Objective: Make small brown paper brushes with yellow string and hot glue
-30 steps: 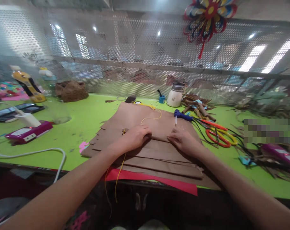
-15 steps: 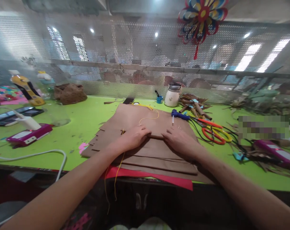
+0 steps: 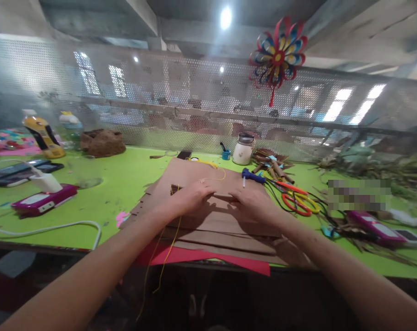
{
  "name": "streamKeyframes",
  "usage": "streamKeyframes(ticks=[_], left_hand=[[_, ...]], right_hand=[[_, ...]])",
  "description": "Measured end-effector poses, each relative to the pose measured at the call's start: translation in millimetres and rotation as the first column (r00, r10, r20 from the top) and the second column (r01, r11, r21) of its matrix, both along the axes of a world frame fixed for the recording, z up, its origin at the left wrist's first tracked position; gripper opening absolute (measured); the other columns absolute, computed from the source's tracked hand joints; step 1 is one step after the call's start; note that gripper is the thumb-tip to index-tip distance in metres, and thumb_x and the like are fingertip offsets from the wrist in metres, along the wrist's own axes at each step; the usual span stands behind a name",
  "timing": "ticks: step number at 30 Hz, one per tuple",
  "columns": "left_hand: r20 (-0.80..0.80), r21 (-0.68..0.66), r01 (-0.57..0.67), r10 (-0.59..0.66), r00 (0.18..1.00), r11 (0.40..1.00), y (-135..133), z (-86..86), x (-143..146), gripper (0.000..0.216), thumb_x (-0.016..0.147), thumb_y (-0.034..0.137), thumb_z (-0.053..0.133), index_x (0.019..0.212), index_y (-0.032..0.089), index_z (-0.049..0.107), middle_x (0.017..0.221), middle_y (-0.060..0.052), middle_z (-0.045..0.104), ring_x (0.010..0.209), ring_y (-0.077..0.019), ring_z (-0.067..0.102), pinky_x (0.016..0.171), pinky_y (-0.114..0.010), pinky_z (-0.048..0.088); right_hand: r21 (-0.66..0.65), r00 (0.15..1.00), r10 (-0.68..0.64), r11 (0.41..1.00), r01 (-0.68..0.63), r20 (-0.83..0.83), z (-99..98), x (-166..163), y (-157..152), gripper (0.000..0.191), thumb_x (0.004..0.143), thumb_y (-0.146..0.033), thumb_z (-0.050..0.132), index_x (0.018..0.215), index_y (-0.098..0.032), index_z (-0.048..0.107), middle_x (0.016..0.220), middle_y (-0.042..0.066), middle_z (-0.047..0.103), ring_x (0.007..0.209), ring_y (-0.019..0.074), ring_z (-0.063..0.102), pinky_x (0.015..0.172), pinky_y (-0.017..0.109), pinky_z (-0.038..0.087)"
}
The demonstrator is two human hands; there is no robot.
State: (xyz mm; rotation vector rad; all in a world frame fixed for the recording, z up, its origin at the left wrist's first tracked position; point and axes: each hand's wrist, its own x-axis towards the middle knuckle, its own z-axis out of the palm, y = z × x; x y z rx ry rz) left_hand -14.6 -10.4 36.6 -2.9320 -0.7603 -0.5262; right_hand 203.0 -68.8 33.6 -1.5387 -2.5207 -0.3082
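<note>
From my end I judge this to be partway: a narrow roll [image 3: 222, 196] of brown material shows between the two hands, while the broad brown sheet [image 3: 191, 172] beyond lies flat and unworked. How many turns the roll holds I can't make out, and nothing looks fastened there.

The left hand [image 3: 194, 193] has its fingers curled nearly closed on the roll's left end; the right hand [image 3: 249, 201] bends the same way on its right end. Both thumbs are hidden from me. All this sits at the middle of the tabletop [image 3: 132, 165], close to its near edge.

The brown sheets look like stiff, matte paper, layered unevenly, with short dark slits along their left side. A flat red sheet [image 3: 243, 263] pokes out below, crossing the near edge, and a thin yellow cord [image 3: 174, 239] droops over that same edge. Just beside the left wrist I see a small dark ribbed piece [image 3: 175, 189], wrapped with yellow thread.

Toward the right edge rests a smooth blue glue gun [image 3: 255, 176]; nearer the far edge stand a rounded white jug [image 3: 243, 154] and, left of it, a crumpled, rough brown bundle [image 3: 103, 142].
</note>
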Motion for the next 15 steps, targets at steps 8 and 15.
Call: streamKeyframes(ticks=[8,15], left_hand=[[0.018,-0.093,-0.046,0.048,0.999,0.995,-1.8,20.8,-3.9,0.053,0.074,0.011,0.049,0.126,0.021,0.048,0.097,-0.009,0.064,0.084,-0.0186,0.056,0.072,-0.029,0.042],[-0.03,-0.003,-0.116,0.116,0.993,0.993,0.6,37.6,-12.7,0.06,0.069,0.01,0.05,0.127,0.026,0.049,0.091,-0.008,0.062,0.076,-0.02,0.054,0.065,-0.029,0.04]], right_hand=[[0.019,0.999,-0.036,0.999,0.035,0.031,3.5,-0.1,5.5,0.019,0.087,-0.033,0.048,0.093,-0.02,0.06,0.082,0.006,0.068,0.071,0.0187,0.061,0.056,0.025,0.03],[0.025,0.988,0.021,1.0,-0.017,-0.152,-6.2,-4.1,10.2,0.015,0.085,-0.031,0.048,0.087,-0.02,0.058,0.076,0.003,0.066,0.063,0.0156,0.056,0.054,0.025,0.027]])
